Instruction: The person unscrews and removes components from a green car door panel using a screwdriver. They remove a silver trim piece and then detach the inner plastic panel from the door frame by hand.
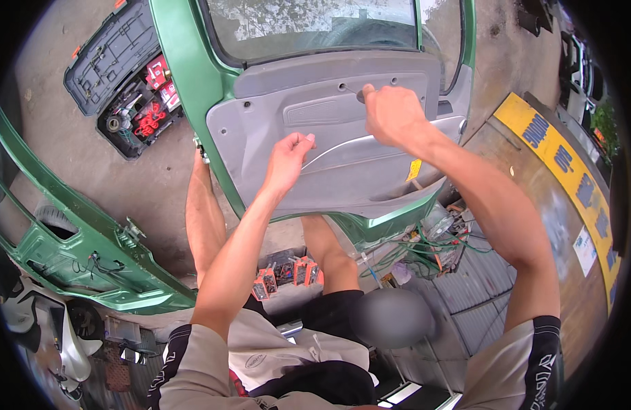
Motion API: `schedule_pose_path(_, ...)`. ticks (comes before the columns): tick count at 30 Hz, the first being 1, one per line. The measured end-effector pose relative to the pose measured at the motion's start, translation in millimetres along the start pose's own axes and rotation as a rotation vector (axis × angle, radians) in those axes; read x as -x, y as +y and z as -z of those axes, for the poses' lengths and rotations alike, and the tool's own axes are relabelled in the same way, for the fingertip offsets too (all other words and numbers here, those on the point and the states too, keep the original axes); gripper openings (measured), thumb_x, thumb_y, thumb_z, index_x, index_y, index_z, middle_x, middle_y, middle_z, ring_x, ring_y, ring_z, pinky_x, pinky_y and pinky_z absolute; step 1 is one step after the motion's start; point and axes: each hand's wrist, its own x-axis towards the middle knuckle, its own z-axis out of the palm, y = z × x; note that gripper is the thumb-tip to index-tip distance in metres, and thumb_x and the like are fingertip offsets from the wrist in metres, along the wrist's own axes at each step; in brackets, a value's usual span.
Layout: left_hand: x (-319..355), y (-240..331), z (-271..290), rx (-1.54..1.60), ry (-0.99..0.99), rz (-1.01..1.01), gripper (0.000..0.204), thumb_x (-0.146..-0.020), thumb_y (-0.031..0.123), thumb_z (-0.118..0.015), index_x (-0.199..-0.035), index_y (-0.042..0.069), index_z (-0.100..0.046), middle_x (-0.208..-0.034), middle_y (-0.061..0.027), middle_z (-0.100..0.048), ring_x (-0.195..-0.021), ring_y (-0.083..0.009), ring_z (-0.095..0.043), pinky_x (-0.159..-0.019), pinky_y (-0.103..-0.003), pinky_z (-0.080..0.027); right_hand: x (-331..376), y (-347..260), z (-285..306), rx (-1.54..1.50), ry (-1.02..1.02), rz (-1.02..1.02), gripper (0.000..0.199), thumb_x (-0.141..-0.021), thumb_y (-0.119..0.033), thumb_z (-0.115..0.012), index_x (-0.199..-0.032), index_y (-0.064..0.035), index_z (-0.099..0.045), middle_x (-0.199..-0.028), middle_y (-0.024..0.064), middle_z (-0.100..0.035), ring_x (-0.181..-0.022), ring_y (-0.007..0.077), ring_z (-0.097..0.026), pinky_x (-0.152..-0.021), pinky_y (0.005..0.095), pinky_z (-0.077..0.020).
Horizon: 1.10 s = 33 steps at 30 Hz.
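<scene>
The green vehicle door [181,61] stands tilted in front of the wearer, its window [298,31] at the far end and bare legs reaching under and beside it. It carries the grey door trim panel [257,154], which lies against the metal frame. Left of the trim panel is a second green door [117,273]; to its right is a brown board with a yellow lettered edge [565,154]. An open tool case [114,55] sits on the ground beyond the panel's upper left, and a tangled green hose [411,253] lies just past its lower right edge.

Over the middle of the trim panel, the left hand [286,162] has thumb and forefinger close together; whether they hold anything cannot be told. Over the panel's upper right, the right hand [395,116] has its fingers drawn in narrow on a slim dark piece [361,97], partly hidden and near a round screw hole [342,87]. A small yellow label [414,169] is below that hand.

A slanted or loose grip could let the slim piece skid and scratch the grey plastic. Pushing hard near the hole might crack its rim, and an unsteady door could rock under uneven pressure.
</scene>
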Motion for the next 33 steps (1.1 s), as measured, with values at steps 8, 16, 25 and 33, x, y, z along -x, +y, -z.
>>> schedule_pose_path(8,-4,4,-3,0.006,0.001,-0.035,0.034,-0.101,0.037,-0.061,-0.088,0.006,-0.065,-0.066,0.0072,-0.039,-0.062,-0.0055,-0.033,-0.056,-0.026,-0.028,16,-3,2,-0.837,0.118,-0.243,0.037,-0.089,-0.013,-0.064,-0.122,0.0032,-0.06,-0.094,0.0188,-0.07,-0.07,0.0264,-0.071,-0.055,0.038,-0.0531)
schedule_pose_path(16,-6,7,-10,0.011,-0.003,-0.028,0.032,-0.102,0.037,-0.06,-0.087,0.009,-0.065,-0.066,0.0096,-0.035,-0.06,-0.0029,-0.029,-0.054,-0.024,-0.024,5,-5,-2,0.407,0.107,0.153,0.037,-0.091,-0.021,-0.061,-0.122,0.0001,-0.062,-0.094,0.0156,-0.07,-0.076,0.0225,-0.073,-0.061,0.0352,-0.0568)
schedule_pose_path(25,-9,-2,-16,0.022,-0.022,-0.07,0.032,-0.103,0.036,-0.06,-0.088,0.009,-0.065,-0.065,0.01,-0.036,-0.058,-0.003,-0.029,-0.053,-0.024,-0.023,16,1,17,-0.932,0.009,-0.255,0.043,-0.093,-0.021,-0.066,-0.131,-0.0014,-0.057,-0.091,0.0084,-0.065,-0.054,0.0128,-0.052,-0.048,0.0317,-0.0423)
schedule_pose_path(33,-10,-8,-22,-0.079,0.002,-0.074,0.036,-0.101,0.036,-0.06,-0.083,0.005,-0.064,-0.065,0.0041,-0.045,-0.062,-0.0084,-0.038,-0.057,-0.03,-0.031,30,-23,-5,0.656,0.251,0.33,0.029,-0.09,-0.02,-0.067,-0.116,-0.0083,-0.069,-0.106,0.0077,-0.07,-0.104,0.0201,-0.068,-0.078,0.0324,-0.0564)
